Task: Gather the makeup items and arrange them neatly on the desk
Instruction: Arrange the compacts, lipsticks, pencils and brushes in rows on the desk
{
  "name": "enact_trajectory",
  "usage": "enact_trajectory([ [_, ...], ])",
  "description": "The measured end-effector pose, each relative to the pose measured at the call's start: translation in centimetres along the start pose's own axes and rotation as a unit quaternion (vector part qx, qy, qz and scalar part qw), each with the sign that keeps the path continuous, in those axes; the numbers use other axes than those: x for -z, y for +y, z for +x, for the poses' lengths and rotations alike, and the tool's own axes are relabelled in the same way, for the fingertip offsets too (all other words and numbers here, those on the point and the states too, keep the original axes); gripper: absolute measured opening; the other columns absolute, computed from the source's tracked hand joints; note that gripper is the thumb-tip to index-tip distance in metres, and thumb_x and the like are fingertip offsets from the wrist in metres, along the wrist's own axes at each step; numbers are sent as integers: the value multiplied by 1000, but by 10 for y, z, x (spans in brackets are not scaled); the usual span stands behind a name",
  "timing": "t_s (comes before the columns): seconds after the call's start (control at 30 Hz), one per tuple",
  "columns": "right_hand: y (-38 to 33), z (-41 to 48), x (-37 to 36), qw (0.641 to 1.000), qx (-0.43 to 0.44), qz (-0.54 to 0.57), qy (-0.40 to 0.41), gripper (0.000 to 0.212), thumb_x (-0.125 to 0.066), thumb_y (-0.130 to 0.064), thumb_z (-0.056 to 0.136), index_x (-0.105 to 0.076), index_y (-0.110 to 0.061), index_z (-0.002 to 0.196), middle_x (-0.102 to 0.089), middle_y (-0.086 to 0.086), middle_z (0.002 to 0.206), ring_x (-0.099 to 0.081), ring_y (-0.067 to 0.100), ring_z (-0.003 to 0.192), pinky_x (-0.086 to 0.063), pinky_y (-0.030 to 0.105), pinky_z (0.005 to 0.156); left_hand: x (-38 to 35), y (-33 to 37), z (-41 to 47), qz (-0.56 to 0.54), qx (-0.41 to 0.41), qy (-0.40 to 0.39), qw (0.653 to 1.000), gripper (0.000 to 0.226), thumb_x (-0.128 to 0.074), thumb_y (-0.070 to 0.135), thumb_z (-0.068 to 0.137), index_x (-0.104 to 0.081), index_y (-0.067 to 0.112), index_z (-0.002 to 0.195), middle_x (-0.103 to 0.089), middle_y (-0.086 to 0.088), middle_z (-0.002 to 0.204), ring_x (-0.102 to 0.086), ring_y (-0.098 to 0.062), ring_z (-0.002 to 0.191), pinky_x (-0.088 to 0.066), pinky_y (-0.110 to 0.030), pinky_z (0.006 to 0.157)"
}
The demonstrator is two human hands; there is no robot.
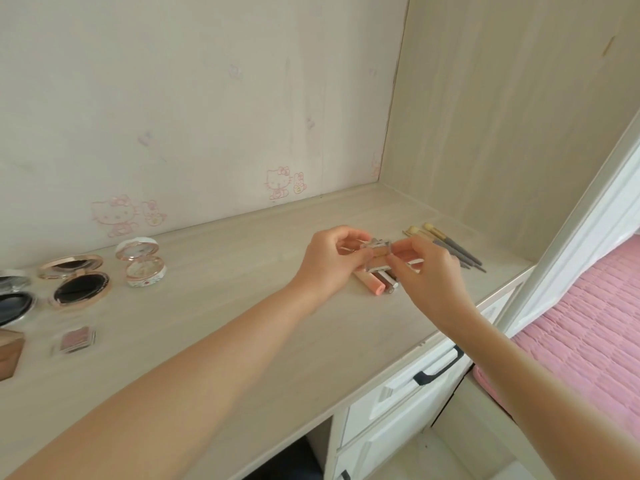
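Pale wood desk (214, 327), cartoon-cat wall behind. My left hand (327, 265) and right hand (429, 271) pinch a small clear case (375, 258).

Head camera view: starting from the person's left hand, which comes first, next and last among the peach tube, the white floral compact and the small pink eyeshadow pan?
Measured from the left hand:
1. Peach tube, lying on the desk just below and right of the hand.
2. White floral compact, open, well off to the left near the wall.
3. Small pink eyeshadow pan, farthest, at the left near the desk's front.
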State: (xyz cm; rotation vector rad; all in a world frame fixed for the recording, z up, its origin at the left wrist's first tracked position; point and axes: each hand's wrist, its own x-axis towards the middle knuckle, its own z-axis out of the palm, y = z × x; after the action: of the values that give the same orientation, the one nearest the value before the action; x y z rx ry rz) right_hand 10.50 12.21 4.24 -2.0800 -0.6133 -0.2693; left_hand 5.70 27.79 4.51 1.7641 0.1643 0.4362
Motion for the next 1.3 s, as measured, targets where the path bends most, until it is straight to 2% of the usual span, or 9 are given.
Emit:
enact_trajectory([
  [0.1,-12,-7,-14,1000,-1,21,-21,6,-66,-20,86,-68,-20,92,-68,-14,80,-63,-2,79,-50,20,73,19,4,-17,-65,29,18,997,20,-70,3,84,-67,5,103,-66,-11,90,-67,-21,81,-59,-37,81],
  [0.17,-21,-13,-23,999,7,17,-31,10,-66,-23,87,-66,-21,97,-68,-14,82,-63,0,79,-52,27,77,32,6,-27,-95,42,36,994,16,-70,3,83,-67,3,98,-66,-13,88,-67,-19,78,-60,-36,78],
  [0.3,-40,-23,-45,997,26,39,-54,28,-65,-21,88,-54,-30,113,-65,-15,81,-63,2,78,-50,27,76,57,2,-44,-116,57,71,989,11,-71,2,82,-66,1,92,-66,-15,85,-68,-21,75,-60,-37,76],
  [0.5,-61,-40,-75,989,75,54,-112,34,-62,-19,89,-53,-30,120,-63,-14,85,-59,-1,80,-51,22,72,94,-10,-69,-120,78,115,983,13,-71,3,82,-65,-1,93,-68,-23,91,-70,-23,78,-60,-40,75],
  [0.7,-74,-56,-108,971,155,25,-181,55,-64,-22,88,-41,-30,137,-47,-15,122,-54,1,98,-51,20,78,129,-20,-95,-121,113,157,974,14,-72,5,82,-66,-1,93,-69,-21,90,-71,-24,81,-61,-36,71],
  [0.83,-87,-62,-125,951,221,-19,-216,55,-67,-26,86,-44,-27,137,-43,-14,128,-54,1,101,-49,24,85,148,-25,-113,-125,130,172,968,17,-74,6,81,-66,-1,93,-70,-22,92,-72,-26,84,-60,-35,71],
  [0.97,-98,-65,-137,943,254,-28,-214,47,-67,-29,87,-51,-23,131,-49,-12,122,-57,6,99,-51,28,82,162,-27,-127,-145,145,189,960,23,-75,9,80,-64,-1,97,-73,-18,88,-72,-26,81,-60,-35,73],
  [1.13,-107,-72,-145,947,243,5,-210,45,-62,-41,88,-50,-28,129,-49,-18,118,-55,0,96,-51,26,79,174,-28,-139,-275,166,193,927,21,-63,13,90,-66,-4,102,-73,-16,95,-70,-23,84,-58,-30,77],
  [1.3,-118,-77,-153,947,245,21,-206,42,-60,-41,89,-52,-25,127,-50,-17,116,-51,-1,102,-47,20,84,174,-27,-150,-380,185,147,894,28,-62,20,90,-68,0,110,-70,-15,107,-66,-38,102,-54,-41,91],
])
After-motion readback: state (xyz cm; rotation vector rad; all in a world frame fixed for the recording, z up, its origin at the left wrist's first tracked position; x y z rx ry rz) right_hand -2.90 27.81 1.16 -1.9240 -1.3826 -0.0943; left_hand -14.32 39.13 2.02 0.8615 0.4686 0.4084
